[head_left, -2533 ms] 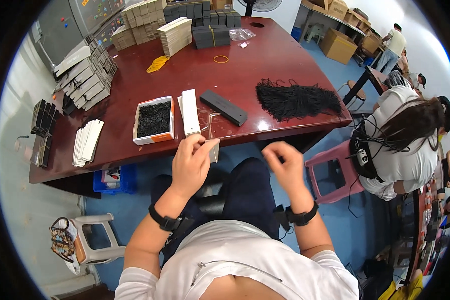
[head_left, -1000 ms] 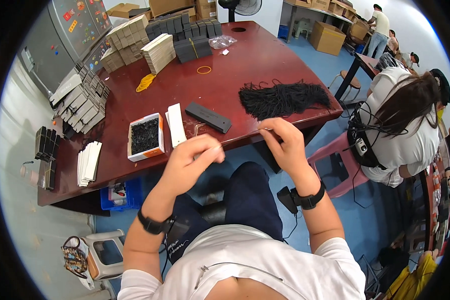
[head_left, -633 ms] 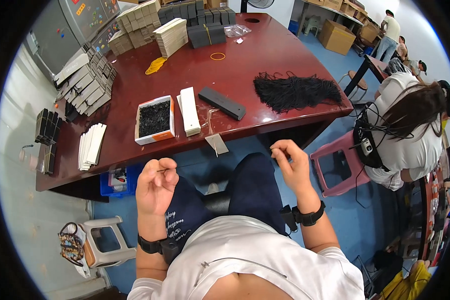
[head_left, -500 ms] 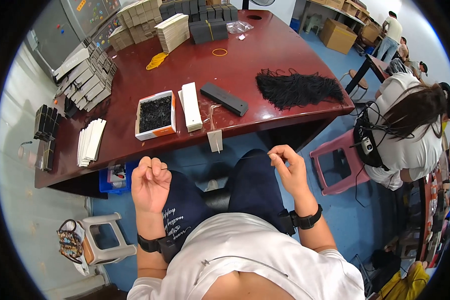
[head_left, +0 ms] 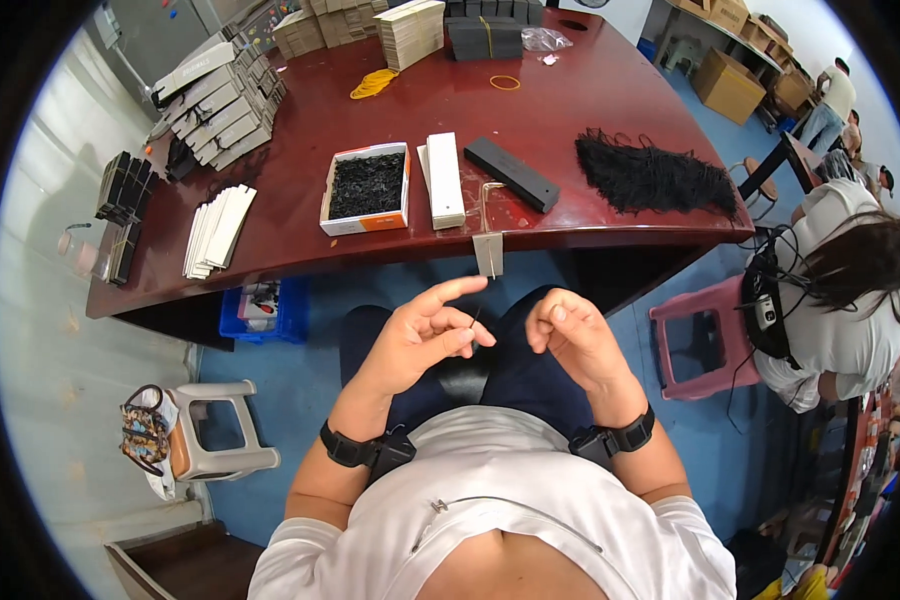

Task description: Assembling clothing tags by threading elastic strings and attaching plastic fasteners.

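My left hand [head_left: 420,338] is over my lap in front of the table edge, index finger stretched toward the right. Between its thumb and middle finger is a thin black cord [head_left: 475,316], of which only a short end shows. Close by on the right, my right hand [head_left: 578,338] has thumb and forefinger pinched together; whatever is in that pinch is too small to make out. Just beyond the hands, a bent metal wire [head_left: 486,205] stands at the table edge above a pale plate [head_left: 488,254].
On the red-brown table [head_left: 370,265] are an open box [head_left: 402,219] of small black pieces, white card strips [head_left: 445,180], a black bar [head_left: 512,174] and a heap of black cords [head_left: 652,172]. More white strips [head_left: 215,232] lie left. A person [head_left: 840,260] sits at right.
My hands have come closer together, the left moving right and its index finger stretching out. The view has shifted, so the table's things appear farther right and higher.
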A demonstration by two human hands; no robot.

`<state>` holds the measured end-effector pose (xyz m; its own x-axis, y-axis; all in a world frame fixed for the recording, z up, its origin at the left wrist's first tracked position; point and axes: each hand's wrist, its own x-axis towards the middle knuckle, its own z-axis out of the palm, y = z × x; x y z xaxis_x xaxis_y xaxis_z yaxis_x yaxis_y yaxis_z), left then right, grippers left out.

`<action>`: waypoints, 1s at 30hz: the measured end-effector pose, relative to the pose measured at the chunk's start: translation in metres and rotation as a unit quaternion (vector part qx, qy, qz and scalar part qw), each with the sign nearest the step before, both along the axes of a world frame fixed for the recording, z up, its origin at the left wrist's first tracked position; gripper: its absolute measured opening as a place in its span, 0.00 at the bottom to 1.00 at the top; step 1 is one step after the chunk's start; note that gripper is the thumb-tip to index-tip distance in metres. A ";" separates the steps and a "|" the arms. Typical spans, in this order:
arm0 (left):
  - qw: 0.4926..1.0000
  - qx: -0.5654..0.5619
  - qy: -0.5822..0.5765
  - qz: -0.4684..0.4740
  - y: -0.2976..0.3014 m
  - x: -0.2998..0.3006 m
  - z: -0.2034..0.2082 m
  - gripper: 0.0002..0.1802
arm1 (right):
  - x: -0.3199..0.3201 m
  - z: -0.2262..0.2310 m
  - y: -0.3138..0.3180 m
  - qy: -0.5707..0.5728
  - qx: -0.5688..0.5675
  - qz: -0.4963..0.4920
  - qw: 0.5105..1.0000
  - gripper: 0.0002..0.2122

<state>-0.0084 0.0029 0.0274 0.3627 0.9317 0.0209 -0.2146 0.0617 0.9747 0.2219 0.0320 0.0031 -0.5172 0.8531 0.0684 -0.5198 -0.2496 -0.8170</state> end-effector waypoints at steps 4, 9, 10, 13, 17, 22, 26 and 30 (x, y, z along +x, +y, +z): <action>0.999 -0.025 0.006 0.041 -0.004 0.005 -0.004 0.40 | -0.008 0.001 0.002 -0.011 0.001 0.001 1.000 0.05; 0.996 -0.045 0.007 0.079 -0.006 0.007 -0.019 0.37 | -0.016 -0.010 -0.004 -0.024 -0.032 0.003 0.999 0.07; 0.995 -0.048 0.000 0.083 -0.005 0.008 -0.024 0.30 | -0.017 -0.012 -0.004 -0.026 -0.033 0.005 0.999 0.07; 0.995 -0.050 -0.008 0.088 -0.005 0.009 -0.035 0.17 | -0.019 -0.014 -0.004 -0.032 -0.042 -0.013 0.999 0.05; 0.993 -0.054 -0.024 0.105 -0.007 0.014 -0.038 0.07 | -0.024 -0.015 -0.006 -0.037 -0.040 -0.045 0.998 0.04; 0.990 -0.055 -0.050 0.119 -0.007 0.017 -0.037 0.08 | -0.035 -0.016 -0.010 -0.048 -0.074 -0.024 0.996 0.05; 0.989 -0.051 -0.054 0.127 -0.007 0.020 -0.037 0.09 | -0.043 -0.014 -0.010 -0.037 -0.079 -0.017 0.996 0.05; 0.989 -0.028 -0.066 0.128 -0.007 0.025 -0.038 0.09 | -0.048 -0.016 -0.011 -0.045 -0.076 -0.023 0.996 0.05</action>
<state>0.0163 -0.0037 -0.0107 0.1131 0.9936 -0.0011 -0.3550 0.0414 0.9339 0.1739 0.0212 -0.0129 -0.4754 0.8731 -0.1080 -0.4596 -0.3512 -0.8157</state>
